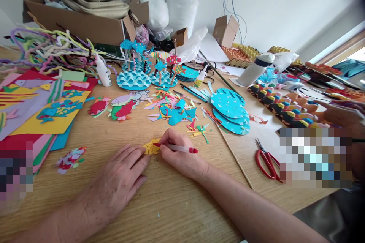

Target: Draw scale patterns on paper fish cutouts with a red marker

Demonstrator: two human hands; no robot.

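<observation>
A yellow paper fish [151,147] with dark drawn lines lies flat on the wooden table [182,205]. My left hand [122,171] rests on the table, fingers stretched out, its fingertips against the fish's left end. Pinched in my right hand [178,155] is a red pen [178,148] with a pale, see-through barrel, its tip at the fish's right part. My right fingers partly cover that end of the fish. Bright paper scraps [176,114] are strewn beyond my hands. Several cut-out paper fish [122,108] lie to their left.
Colored paper sheets [68,121] and a pile of paper dots [71,159] lie left. Blue discs [228,106], a thin stick [230,150] and red-handled scissors [266,161] are to the right. Glue bottles [103,71] stand farther back. Another person's hand [342,115] is at right.
</observation>
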